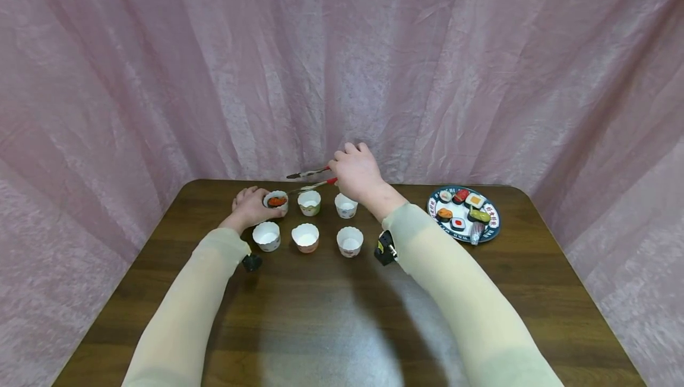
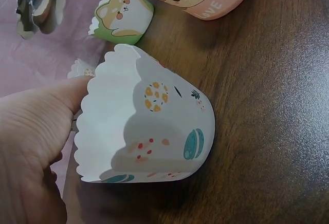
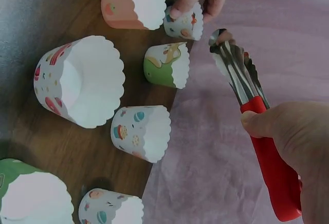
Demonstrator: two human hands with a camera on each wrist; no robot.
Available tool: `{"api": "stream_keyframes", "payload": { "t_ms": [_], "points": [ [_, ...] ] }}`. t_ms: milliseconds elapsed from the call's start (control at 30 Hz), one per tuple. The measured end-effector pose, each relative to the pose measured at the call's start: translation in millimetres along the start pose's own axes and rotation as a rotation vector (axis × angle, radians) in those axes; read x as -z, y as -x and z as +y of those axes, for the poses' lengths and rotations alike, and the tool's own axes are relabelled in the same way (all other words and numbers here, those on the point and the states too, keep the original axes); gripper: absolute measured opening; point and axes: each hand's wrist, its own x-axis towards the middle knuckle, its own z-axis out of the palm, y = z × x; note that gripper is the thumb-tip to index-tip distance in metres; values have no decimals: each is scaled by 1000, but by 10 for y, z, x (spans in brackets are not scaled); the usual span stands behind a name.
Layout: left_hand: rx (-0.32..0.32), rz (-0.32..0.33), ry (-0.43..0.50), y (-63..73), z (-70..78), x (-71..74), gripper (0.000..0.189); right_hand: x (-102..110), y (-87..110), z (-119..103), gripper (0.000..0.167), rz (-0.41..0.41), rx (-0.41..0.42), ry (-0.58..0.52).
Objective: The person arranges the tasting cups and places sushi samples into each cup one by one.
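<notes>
At the back left of the table, my left hand [image 1: 250, 206] grips a small paper baking cup [image 3: 185, 21] between thumb and fingers. An orange-red toy sushi piece [image 1: 276, 202] lies inside this cup. My right hand [image 3: 288, 131] holds red-handled metal tongs [image 3: 272, 178] above the back row of cups, tips pointing left and the two arms spread apart. Nothing shows between the tong tips. In the left wrist view, a white cup with macaron prints [image 2: 169, 121] fills the middle, and my left hand is partly hidden behind it.
Beside the held cup stand a green fox cup [image 1: 309, 203] and a white cup [image 1: 345, 206]. In front are a peach cup [image 1: 306, 237] and another white cup [image 1: 350, 241]. A patterned plate [image 1: 497, 232] with several toy sushi lies right. A pink curtain [image 1: 299, 78] hangs behind.
</notes>
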Motion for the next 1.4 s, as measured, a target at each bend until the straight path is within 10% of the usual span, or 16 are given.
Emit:
{"api": "stream_keyframes", "payload": {
  "t_ms": [833,1400],
  "points": [
    [-92,34,1,276,21,321,96,-24,383,435,46,26,-70,-78],
    [-204,51,15,420,201,371,88,-20,908,889,45,243,-5,-72]
  ]
}}
